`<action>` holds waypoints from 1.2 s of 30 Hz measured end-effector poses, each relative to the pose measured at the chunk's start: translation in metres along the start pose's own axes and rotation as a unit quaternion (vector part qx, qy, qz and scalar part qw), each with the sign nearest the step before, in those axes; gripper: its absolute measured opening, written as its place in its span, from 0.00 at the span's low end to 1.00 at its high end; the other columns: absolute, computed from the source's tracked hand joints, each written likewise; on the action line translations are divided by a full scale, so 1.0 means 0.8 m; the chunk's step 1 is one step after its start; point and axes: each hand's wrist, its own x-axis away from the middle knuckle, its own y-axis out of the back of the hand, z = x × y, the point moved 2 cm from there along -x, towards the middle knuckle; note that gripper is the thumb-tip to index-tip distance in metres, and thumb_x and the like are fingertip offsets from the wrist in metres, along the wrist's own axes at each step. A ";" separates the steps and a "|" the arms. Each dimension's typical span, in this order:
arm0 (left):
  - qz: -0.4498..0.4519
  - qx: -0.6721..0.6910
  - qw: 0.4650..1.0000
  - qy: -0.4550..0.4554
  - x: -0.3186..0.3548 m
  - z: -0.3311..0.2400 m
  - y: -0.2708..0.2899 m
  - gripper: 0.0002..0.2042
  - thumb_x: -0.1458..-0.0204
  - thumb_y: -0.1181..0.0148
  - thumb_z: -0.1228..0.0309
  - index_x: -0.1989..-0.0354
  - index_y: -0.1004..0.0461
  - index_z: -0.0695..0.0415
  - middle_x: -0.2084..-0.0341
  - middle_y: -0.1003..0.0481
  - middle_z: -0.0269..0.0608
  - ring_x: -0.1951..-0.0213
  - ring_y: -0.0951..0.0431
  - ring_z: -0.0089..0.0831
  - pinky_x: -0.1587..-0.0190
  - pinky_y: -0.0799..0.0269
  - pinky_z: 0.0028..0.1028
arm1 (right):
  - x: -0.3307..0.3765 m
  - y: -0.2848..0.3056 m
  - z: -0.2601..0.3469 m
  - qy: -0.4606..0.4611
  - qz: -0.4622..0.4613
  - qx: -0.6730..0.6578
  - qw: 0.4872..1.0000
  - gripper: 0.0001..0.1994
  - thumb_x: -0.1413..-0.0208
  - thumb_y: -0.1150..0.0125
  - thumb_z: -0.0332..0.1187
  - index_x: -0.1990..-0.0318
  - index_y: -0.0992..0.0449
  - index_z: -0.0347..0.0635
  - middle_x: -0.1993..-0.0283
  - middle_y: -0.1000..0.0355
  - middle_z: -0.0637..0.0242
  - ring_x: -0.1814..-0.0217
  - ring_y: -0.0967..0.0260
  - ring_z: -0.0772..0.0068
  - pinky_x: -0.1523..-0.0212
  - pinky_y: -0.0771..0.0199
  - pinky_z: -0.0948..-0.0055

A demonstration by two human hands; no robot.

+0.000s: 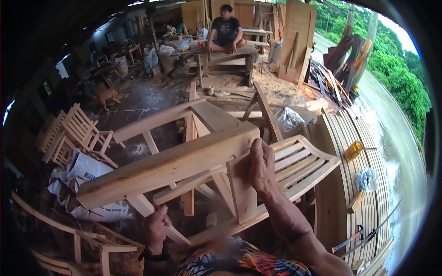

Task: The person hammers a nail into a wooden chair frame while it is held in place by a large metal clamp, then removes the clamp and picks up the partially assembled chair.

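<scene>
An unfinished wooden chair (pixel 170 161) lies tipped over in front of me, with its slatted back (pixel 304 165) stretching to the right. My right hand (pixel 261 164) is closed around the right end of its broad armrest (pixel 165 165), where that meets a wide upright leg (pixel 242 193). Lower down on the left, my left hand (pixel 157 224) wraps around a narrow wooden bar (pixel 140 205) of the frame. The armrest hides part of the frame behind it.
White sacks (pixel 92 175) and slatted chairs (pixel 83 131) stand left. Stacked boards (pixel 363 184) at right carry a yellow container (pixel 353 151), a plastic bag (pixel 367 179) and a hammer (pixel 348 241). A person (pixel 225 32) sits on a workbench (pixel 230 55); a dog (pixel 107 96) stands far left.
</scene>
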 end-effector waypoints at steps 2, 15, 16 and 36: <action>-0.003 0.001 1.000 0.004 -0.028 0.011 0.010 0.11 0.41 0.39 0.66 0.72 0.31 0.56 0.85 0.35 0.34 0.84 0.32 0.26 0.78 0.33 0.28 | -0.012 -0.008 -0.008 -0.038 0.033 -0.042 0.998 0.25 0.29 0.52 0.52 0.48 0.32 0.34 0.65 0.28 0.68 0.61 0.36 0.81 0.62 0.34 0.75; 0.038 0.018 0.999 0.018 -0.292 -0.010 0.038 0.16 0.35 0.49 0.58 0.74 0.35 0.54 0.84 0.39 0.32 0.84 0.38 0.23 0.79 0.39 0.24 | -0.160 -0.116 -0.045 -0.046 -0.005 -0.061 0.997 0.42 0.39 0.39 0.56 0.36 0.38 0.17 0.79 0.24 0.50 0.77 0.21 0.64 0.73 0.24 0.67; 0.060 0.027 0.998 0.011 -0.312 -0.009 0.042 0.17 0.35 0.49 0.58 0.74 0.35 0.54 0.84 0.40 0.32 0.84 0.38 0.23 0.78 0.38 0.25 | -0.170 -0.123 -0.050 -0.045 -0.009 -0.058 0.997 0.44 0.39 0.39 0.56 0.38 0.39 0.13 0.79 0.24 0.48 0.76 0.20 0.62 0.73 0.23 0.66; 0.173 0.072 0.982 0.015 -0.622 0.108 -0.037 0.15 0.35 0.46 0.60 0.74 0.33 0.53 0.80 0.38 0.32 0.76 0.34 0.24 0.67 0.36 0.29 | -0.362 -0.148 -0.209 -0.027 -0.015 0.045 0.999 0.35 0.39 0.42 0.61 0.45 0.27 0.30 0.69 0.20 0.48 0.65 0.18 0.58 0.60 0.21 0.61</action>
